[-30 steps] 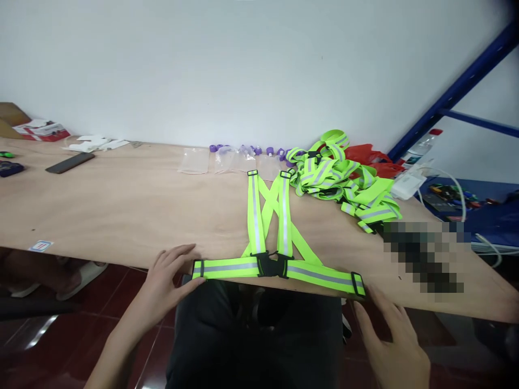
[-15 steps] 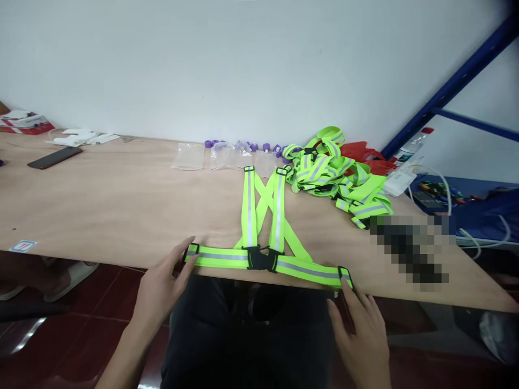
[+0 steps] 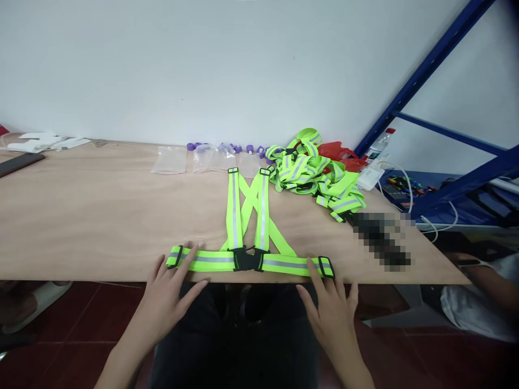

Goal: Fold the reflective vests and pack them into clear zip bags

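Observation:
A neon-yellow reflective vest (image 3: 234, 213) made of straps lies flat along the table's front edge. Its black buckle (image 3: 248, 260) is fastened at the middle of the waist strap, and two shoulder straps run back from there, with crossed straps behind them. My left hand (image 3: 169, 292) rests with spread fingers on the left end of the waist strap, close to a black slider. On the other end, my right hand (image 3: 330, 302) lays its outstretched fingers on the strap beside another slider (image 3: 326, 267). Neither hand grips the strap.
A heap of similar straps (image 3: 300, 173) lies at the back right, before a red bag (image 3: 340, 154). Clear plastic bags (image 3: 170, 160) and purple caps (image 3: 249, 148) line the wall. A bottle (image 3: 379, 145), white adapter (image 3: 370, 175), blue frame (image 3: 425, 65) and phone (image 3: 18, 163) are farther out.
My view has turned to the right. Both hands have flattened onto the waist strap, the left one spreading its fingers, and the strap now lies straighter along the edge.

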